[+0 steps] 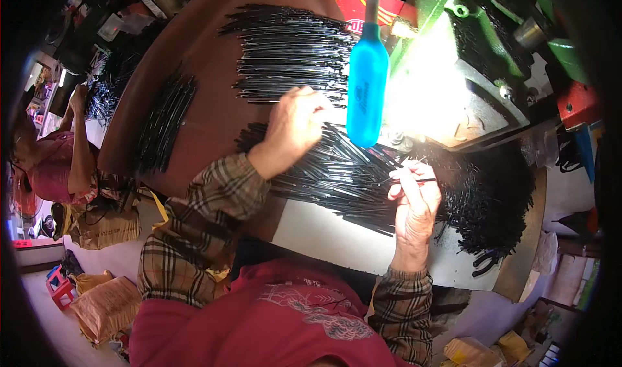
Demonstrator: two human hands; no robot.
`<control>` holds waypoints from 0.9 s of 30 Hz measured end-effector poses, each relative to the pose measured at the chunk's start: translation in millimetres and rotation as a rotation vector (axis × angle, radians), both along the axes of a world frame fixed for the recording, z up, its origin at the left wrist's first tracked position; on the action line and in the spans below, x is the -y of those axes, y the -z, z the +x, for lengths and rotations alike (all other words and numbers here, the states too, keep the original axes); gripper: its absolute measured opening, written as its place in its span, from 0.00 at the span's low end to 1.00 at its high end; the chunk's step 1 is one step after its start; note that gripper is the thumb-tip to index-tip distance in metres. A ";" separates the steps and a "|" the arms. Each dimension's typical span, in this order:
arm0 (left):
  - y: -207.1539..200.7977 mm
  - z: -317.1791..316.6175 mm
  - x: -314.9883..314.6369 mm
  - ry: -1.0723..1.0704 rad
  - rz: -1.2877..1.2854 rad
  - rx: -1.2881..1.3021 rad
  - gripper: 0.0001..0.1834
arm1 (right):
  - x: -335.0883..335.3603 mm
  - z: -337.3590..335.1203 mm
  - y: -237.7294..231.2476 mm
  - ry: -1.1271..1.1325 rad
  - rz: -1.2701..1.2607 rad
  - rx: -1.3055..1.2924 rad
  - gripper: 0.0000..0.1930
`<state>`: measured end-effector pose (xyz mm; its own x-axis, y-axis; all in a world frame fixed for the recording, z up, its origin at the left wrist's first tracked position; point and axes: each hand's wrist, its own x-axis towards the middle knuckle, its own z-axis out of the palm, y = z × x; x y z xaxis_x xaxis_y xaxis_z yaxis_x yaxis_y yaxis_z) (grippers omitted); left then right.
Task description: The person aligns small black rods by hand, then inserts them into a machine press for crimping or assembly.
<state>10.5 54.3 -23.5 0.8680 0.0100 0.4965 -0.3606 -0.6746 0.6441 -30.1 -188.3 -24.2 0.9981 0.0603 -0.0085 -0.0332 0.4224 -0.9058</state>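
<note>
My right hand [414, 198] pinches a thin black strip [426, 180] between thumb and fingers, at the right side of a loose heap of similar black strips [330, 176]. Farther left, my left hand [297, 122] is closed with bent fingers between that heap and the neat rows of black strips [288, 56] lying beyond it. Glare washes out its fingertips, so anything in them cannot be made out. A blue lamp handle or sleeve [367, 95] hangs between the two hands.
A lit green machine [479, 69] stands at the right back. Below it lies a dark pile of black pieces [495, 198]. Another bundle of strips [166, 124] rests on the brown table cover [210, 75]. At far left, a co-worker's arm [79, 140] reaches toward more black pieces.
</note>
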 end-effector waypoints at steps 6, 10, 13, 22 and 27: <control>26.5 12.6 -13.7 -0.019 -0.076 -0.093 0.05 | -2.8 -1.4 -3.7 -0.040 -0.047 -0.066 0.06; 10.5 7.4 -5.4 -0.020 0.164 0.007 0.08 | 1.9 -2.2 0.0 -0.053 -0.061 -0.065 0.07; 2.1 4.2 -5.6 0.052 0.272 0.172 0.08 | 1.1 -1.5 -3.5 -0.098 -0.135 -0.085 0.08; 1.8 -20.6 53.4 0.188 -0.327 0.037 0.04 | -6.7 3.6 -10.9 -0.076 -0.266 0.039 0.08; -1.5 -28.8 55.1 0.165 -0.305 -0.297 0.12 | -4.9 4.4 -4.2 -0.053 -0.271 0.039 0.08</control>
